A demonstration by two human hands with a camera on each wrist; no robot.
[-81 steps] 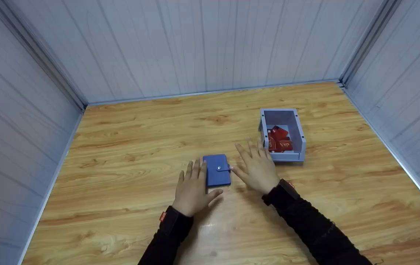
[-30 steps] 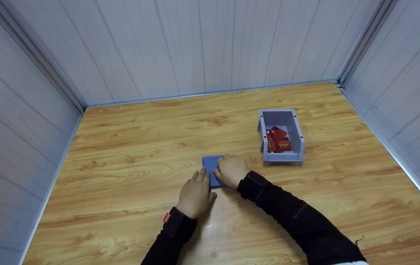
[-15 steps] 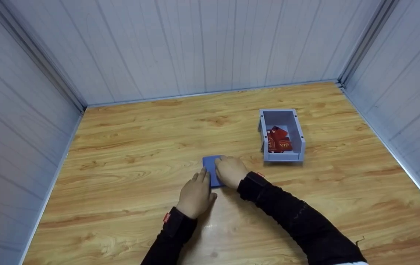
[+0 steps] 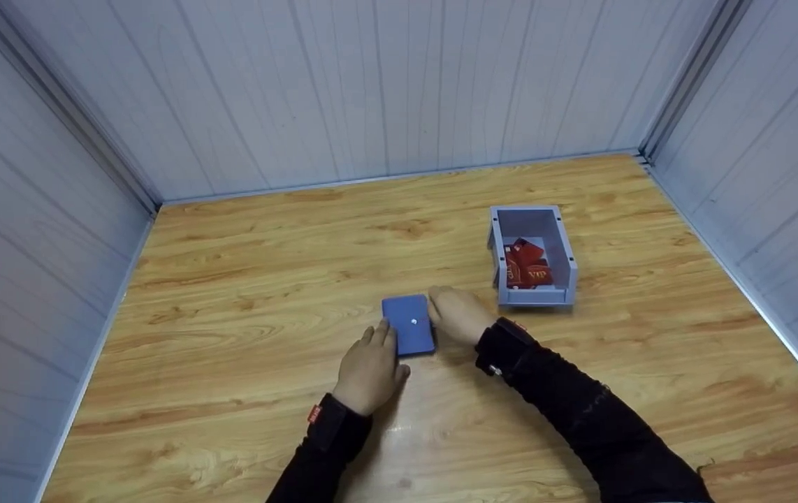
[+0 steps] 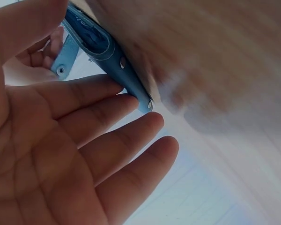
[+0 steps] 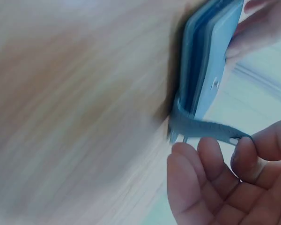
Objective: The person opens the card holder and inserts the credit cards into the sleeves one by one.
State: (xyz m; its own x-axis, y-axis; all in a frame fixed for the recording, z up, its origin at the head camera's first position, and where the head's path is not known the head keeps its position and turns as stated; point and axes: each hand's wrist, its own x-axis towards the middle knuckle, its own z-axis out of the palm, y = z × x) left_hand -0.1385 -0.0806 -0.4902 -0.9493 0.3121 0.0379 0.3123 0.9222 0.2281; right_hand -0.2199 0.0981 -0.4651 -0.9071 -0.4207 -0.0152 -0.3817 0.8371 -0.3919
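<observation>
A blue wallet (image 4: 409, 325) lies flat on the table, its cover closed and a snap stud showing on top. Along its left edge rest the extended fingertips of my left hand (image 4: 367, 369); the left wrist view shows them against the spine, the palm holding nothing. To the right of the wallet, my right hand (image 4: 460, 314) pinches the end of its loosened strap (image 6: 208, 130) between thumb and index finger, as the right wrist view shows. The strap stands away from the cover. Through the wallet's side, dark inner layers are visible.
Beyond my right hand stands a grey plastic bin (image 4: 536, 297) with several red cards (image 4: 528, 265) in it, some marked VIP. Pale panel walls (image 4: 343, 91) enclose the wooden table (image 4: 245, 279) at the back and both sides.
My right hand came left over the wallet and worked at its strap, then drew back right with the strap unsnapped. The left hand moved slightly, then stayed at the left edge.
</observation>
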